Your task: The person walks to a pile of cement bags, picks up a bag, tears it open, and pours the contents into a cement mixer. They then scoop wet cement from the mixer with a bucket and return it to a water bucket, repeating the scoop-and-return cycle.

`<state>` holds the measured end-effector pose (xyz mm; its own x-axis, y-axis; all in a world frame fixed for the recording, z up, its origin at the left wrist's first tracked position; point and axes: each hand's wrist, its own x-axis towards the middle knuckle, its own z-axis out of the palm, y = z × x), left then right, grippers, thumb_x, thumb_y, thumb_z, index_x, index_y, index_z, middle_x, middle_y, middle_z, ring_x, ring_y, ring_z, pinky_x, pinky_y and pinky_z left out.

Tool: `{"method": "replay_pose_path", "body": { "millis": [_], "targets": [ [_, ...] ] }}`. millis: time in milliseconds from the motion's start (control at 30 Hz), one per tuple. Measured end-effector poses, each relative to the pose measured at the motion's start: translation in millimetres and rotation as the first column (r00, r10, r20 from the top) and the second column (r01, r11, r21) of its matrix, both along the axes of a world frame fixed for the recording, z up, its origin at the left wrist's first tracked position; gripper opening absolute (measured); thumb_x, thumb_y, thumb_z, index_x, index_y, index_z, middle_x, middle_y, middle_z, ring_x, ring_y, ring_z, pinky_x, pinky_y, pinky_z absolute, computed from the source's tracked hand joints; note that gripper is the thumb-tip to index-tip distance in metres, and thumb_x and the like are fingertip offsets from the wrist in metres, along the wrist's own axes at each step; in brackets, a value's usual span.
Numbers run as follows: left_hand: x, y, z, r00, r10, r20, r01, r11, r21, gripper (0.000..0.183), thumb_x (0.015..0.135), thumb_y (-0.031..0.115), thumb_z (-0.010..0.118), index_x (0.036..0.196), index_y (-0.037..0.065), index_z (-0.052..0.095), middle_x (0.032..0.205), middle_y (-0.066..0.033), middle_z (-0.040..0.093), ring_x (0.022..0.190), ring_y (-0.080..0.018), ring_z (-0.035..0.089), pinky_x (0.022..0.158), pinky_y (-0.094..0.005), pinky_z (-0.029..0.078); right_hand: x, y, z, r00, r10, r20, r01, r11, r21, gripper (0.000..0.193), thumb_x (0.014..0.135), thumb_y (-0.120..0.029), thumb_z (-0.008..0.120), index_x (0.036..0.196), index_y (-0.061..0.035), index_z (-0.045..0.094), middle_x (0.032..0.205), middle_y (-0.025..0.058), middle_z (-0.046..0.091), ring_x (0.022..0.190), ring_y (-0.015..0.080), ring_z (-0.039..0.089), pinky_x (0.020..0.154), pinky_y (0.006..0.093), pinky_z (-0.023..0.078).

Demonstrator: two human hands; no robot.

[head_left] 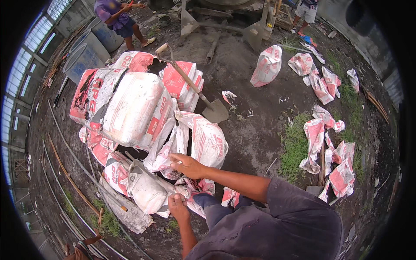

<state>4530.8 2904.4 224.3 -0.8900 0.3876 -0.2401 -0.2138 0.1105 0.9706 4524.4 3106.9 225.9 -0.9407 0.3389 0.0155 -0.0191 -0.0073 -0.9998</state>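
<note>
My left hand (178, 208) is closed on the edge of a crumpled white and red cement sack (149, 193) in front of me. Farther off, my right hand (190, 166) reaches left over torn sack material (164, 157). Its thumb and fingers come together around a small pale thing too small to name. Just beyond stands an upright white sack (209, 141). A stack of full cement sacks (132, 108) rises at the left, dusty white on top with red sides. A shovel (215, 111) leans on the stack, its blade on the ground.
Blue drums (80, 63) stand behind the stack. A co-worker in purple (116, 16) is at the far left, another person (307, 13) at the far right. A metal frame (221, 26) stands ahead. Torn sacks (314, 134) litter the right; long pipes (71, 156) lie left.
</note>
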Motion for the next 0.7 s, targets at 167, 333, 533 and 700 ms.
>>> {"method": "replay_pose_path", "body": {
  "millis": [167, 333, 533, 700],
  "targets": [
    [121.1, 140.1, 21.8, 0.894, -0.433, 0.117, 0.438, 0.899, -0.018, 0.022, 0.096, 0.024, 0.049, 0.088, 0.004, 0.053, 0.071, -0.0008, 0.055, 0.058, -0.0064, 0.048, 0.052, -0.021, 0.04, 171.4, 68.2, 11.4, 0.985, -0.09, 0.146, 0.157, 0.816, -0.557, 0.042, 0.098, -0.03, 0.044, 0.126, 0.0019, 0.045, 0.095, 0.0122, 0.061, 0.087, 0.016, 0.059, 0.078, 0.0278, 0.048],
    [185.0, 252.4, 24.6, 0.634, -0.768, 0.096, 0.772, 0.636, -0.009, 0.022, 0.095, 0.025, 0.05, 0.091, 0.003, 0.055, 0.072, -0.0007, 0.056, 0.059, -0.0067, 0.05, 0.054, -0.0218, 0.041, 273.9, 172.2, 40.7, 0.878, -0.46, 0.131, 0.44, 0.671, -0.597, 0.03, 0.097, -0.021, 0.041, 0.119, -0.0014, 0.048, 0.07, 0.003, 0.052, 0.057, 0.0113, 0.052, 0.053, 0.0252, 0.047],
    [179.6, 307.3, -4.4, 0.603, -0.797, 0.031, 0.792, 0.594, -0.138, 0.025, 0.093, 0.025, 0.054, 0.098, 0.001, 0.057, 0.073, -0.0024, 0.057, 0.06, -0.0093, 0.052, 0.057, -0.0251, 0.044, 354.7, 271.8, 5.7, 0.648, -0.709, 0.278, 0.728, 0.471, -0.498, 0.037, 0.096, -0.026, 0.045, 0.125, -0.0041, 0.051, 0.065, -0.0013, 0.044, 0.051, 0.0075, 0.041, 0.043, 0.0234, 0.034],
    [132.8, 337.5, -52.5, 0.754, -0.651, 0.094, 0.645, 0.705, -0.296, 0.022, 0.092, 0.02, 0.053, 0.094, -0.001, 0.058, 0.074, -0.0038, 0.058, 0.059, -0.0091, 0.052, 0.054, -0.0241, 0.044, 429.1, 318.4, -66.2, 0.417, -0.745, 0.521, 0.903, 0.406, -0.144, 0.033, 0.093, -0.025, 0.049, 0.118, -0.0044, 0.056, 0.067, -0.0003, 0.048, 0.051, 0.0075, 0.042, 0.043, 0.0245, 0.036]
  ]
}}
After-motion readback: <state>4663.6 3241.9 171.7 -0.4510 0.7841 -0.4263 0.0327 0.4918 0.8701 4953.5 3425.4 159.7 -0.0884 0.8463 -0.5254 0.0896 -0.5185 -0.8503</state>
